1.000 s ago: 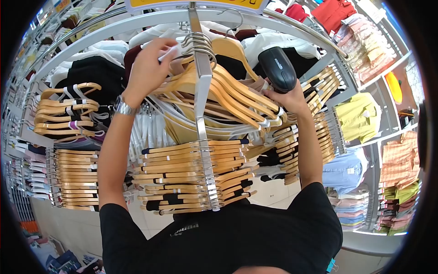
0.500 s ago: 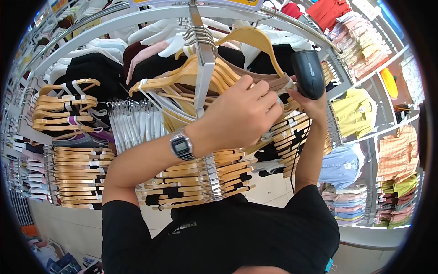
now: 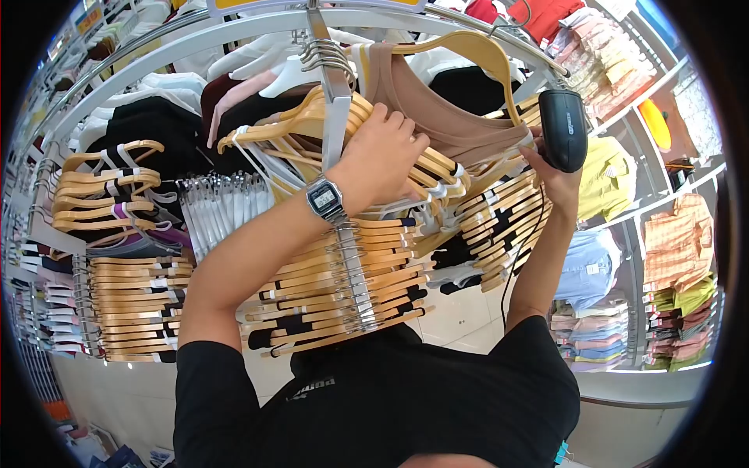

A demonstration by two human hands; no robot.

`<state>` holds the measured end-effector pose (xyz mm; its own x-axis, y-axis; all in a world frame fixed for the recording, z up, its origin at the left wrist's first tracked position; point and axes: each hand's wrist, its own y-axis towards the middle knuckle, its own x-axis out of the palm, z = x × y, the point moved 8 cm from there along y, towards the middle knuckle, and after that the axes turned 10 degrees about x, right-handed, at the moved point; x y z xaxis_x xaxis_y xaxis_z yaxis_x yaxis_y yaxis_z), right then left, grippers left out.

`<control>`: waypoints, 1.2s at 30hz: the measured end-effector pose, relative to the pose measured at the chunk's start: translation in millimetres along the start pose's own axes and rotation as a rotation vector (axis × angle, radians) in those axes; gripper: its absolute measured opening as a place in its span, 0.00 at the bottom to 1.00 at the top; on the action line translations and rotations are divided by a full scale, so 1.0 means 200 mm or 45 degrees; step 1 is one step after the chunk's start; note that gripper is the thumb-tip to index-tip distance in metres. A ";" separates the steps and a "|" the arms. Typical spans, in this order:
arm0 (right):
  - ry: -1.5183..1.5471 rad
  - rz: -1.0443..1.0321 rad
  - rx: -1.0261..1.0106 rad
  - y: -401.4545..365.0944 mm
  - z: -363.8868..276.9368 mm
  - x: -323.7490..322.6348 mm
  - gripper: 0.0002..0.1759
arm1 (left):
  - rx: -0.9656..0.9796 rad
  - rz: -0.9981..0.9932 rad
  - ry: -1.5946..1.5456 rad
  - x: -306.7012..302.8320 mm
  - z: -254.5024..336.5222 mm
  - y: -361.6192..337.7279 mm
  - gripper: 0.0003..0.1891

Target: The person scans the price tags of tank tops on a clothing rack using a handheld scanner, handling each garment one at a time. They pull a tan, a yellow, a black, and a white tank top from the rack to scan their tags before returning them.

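Up at the right of the rack, the black barcode scanner [image 3: 563,129] stands with its long axis running roughly top to bottom in the view. Its rounded head is uppermost and its handle end is sunk in the right hand [image 3: 555,178]. That grip is clenched around the lower part of the scanner, so the smooth plastic body rises clear above the fingers. A thin dark cable [image 3: 509,285] trails down beside the forearm.

Just to the scanner's left hangs a tan tank top [image 3: 460,129] of soft knit with pale trim at the neck. It sits on a curved wooden hanger [image 3: 476,51] tilted down toward the right. The left hand [image 3: 382,160], with a square metal digital watch [image 3: 324,199] on its wrist, reaches across in front of the chrome upright [image 3: 337,117]. Its fingers are curled against the lower edge of the top and the fanned row of wooden hangers [image 3: 312,117] beneath it. Whether this grip pinches cloth or only presses on it cannot be told.

Lower down, more wooden hangers with dark garments [image 3: 335,288] are stacked in a tight tier. Above, a white curved rail [image 3: 234,27] arcs over them.
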<state>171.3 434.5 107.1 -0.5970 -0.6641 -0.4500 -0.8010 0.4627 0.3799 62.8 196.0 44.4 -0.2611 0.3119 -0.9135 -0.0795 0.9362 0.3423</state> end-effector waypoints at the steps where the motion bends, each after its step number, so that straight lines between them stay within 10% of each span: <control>1: 0.001 0.006 0.005 0.00 -0.01 -0.02 0.22 | 0.014 -0.013 0.015 0.00 0.00 0.00 0.35; 16: 0.130 0.443 -0.304 -0.13 -0.23 -0.60 0.20 | 0.045 -0.021 0.042 0.04 -0.03 0.02 0.17; 36: -0.316 0.647 -0.144 -0.94 -0.48 -1.04 0.34 | 0.094 0.087 0.132 -0.01 0.10 -0.07 0.46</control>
<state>450.0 428.6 207.0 -0.9091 -0.2111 -0.3591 -0.4093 0.6130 0.6758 84.3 185.4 36.5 -0.3620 0.3605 -0.8597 0.0119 0.9239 0.3824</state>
